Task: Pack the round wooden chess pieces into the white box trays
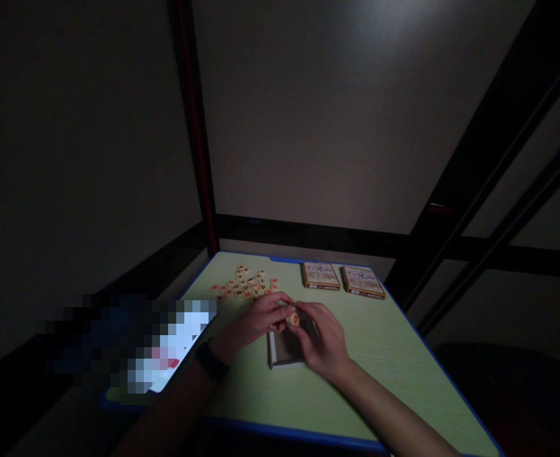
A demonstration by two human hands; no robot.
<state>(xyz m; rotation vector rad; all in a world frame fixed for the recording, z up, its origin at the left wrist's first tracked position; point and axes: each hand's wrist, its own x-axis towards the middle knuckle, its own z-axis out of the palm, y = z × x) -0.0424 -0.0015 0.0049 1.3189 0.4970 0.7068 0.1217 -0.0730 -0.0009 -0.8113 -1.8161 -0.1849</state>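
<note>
My left hand point(256, 320) and my right hand point(322, 339) meet over a small open grey box point(280, 354) in the middle of a green table point(380, 355). Both hands pinch round wooden game pieces point(293, 317) with red marks, held between the fingertips just above the box. A loose heap of several similar round pieces point(246, 284), marked red or black, lies on the table just beyond my left hand. A dark band sits on my left wrist.
Two flat patterned boxes point(320, 275) point(362, 282) lie side by side at the table's far edge. A blurred-out lit screen point(175, 346) rests at the near left corner. A dark red post point(199, 139) and black frame bars surround the table.
</note>
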